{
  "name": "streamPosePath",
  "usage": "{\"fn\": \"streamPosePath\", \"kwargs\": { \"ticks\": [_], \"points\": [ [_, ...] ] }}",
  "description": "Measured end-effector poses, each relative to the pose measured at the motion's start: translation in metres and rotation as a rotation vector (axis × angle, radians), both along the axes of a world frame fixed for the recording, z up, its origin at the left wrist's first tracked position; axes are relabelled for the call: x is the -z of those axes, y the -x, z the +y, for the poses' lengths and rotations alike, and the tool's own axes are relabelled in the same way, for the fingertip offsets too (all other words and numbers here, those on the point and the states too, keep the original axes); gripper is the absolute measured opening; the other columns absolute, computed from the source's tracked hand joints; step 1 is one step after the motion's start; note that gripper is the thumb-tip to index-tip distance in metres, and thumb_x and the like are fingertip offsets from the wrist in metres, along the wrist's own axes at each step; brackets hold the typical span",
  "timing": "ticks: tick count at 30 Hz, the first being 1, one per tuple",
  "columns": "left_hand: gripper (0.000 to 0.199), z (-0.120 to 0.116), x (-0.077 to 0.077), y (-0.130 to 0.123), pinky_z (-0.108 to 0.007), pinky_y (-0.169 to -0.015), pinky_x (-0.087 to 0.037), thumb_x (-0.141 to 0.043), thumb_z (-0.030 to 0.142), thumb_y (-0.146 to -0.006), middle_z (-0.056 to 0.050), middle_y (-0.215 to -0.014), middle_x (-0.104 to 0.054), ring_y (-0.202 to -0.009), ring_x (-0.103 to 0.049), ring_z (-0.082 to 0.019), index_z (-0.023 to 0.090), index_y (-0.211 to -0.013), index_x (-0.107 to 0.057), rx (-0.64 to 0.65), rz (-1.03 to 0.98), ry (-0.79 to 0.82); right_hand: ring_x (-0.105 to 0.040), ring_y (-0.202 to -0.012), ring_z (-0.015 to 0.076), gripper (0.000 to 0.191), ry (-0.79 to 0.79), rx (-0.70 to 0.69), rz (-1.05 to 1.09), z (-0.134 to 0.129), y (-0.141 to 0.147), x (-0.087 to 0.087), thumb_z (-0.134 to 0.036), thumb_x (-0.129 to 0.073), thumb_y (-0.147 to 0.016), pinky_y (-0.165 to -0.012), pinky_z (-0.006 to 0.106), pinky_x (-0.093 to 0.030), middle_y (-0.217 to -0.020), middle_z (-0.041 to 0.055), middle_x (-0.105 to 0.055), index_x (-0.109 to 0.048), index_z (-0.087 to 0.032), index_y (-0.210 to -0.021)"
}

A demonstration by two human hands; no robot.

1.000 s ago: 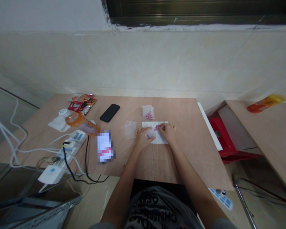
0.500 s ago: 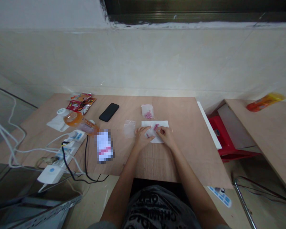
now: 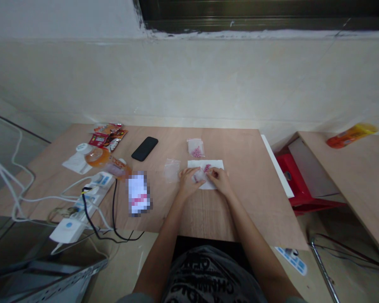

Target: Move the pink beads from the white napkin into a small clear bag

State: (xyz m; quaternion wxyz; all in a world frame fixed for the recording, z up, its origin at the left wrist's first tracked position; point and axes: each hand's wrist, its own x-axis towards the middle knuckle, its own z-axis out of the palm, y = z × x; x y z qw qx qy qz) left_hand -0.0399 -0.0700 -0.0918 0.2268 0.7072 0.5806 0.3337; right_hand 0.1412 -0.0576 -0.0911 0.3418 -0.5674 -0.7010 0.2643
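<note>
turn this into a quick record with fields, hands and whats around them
left hand: holds a small clear plastic bag over a white paper sheet
right hand: fingers beside the bag, next to pink beads
things: second clear bag with pink beads, above the sheet; third clear bag to its left
rest: black smartphone, power strip, wooden table

Makeshift indoor work corner, not obviously a home or a lab: bare plywood table (image 3: pixel 240 210) against a plain pale wall (image 3: pixel 189 80). A power strip (image 3: pixel 93 198) and loose white cables (image 3: pixel 9 176) trail nearby; snack packets (image 3: pixel 109 136) and a smartphone (image 3: pixel 144 148) lie on the table.
</note>
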Motion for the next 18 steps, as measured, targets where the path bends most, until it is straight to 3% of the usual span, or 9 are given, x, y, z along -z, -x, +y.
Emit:
{"fn": "streamPosePath", "kwargs": {
  "ticks": [8, 18],
  "points": [
    [0.058, 0.001, 0.003, 0.000, -0.050, -0.105, -0.034, -0.084, 0.034, -0.063, -0.008, -0.120, -0.068, -0.114, -0.057, -0.029, 0.026, -0.118, -0.065, -0.011, -0.005, 0.004, -0.056, -0.075, 0.0182, 0.027, 0.006, 0.174, -0.199, 0.018, -0.009, 0.002, -0.038, -0.050, -0.088, -0.076, 0.032, -0.032, -0.072, 0.0008, -0.064, -0.071, -0.023, -0.099],
    [0.059, 0.001, 0.004, 0.001, -0.048, -0.106, -0.032, -0.083, 0.037, -0.066, -0.007, -0.122, -0.067, -0.115, -0.056, -0.028, 0.026, -0.120, -0.064, -0.004, 0.029, 0.013, -0.057, -0.085, 0.0208, 0.028, 0.025, 0.137, -0.332, 0.033, -0.008, 0.002, -0.038, -0.048, -0.091, -0.075, 0.032, -0.026, -0.079, 0.0034, -0.067, -0.069, -0.023, -0.103]
  ]
}}
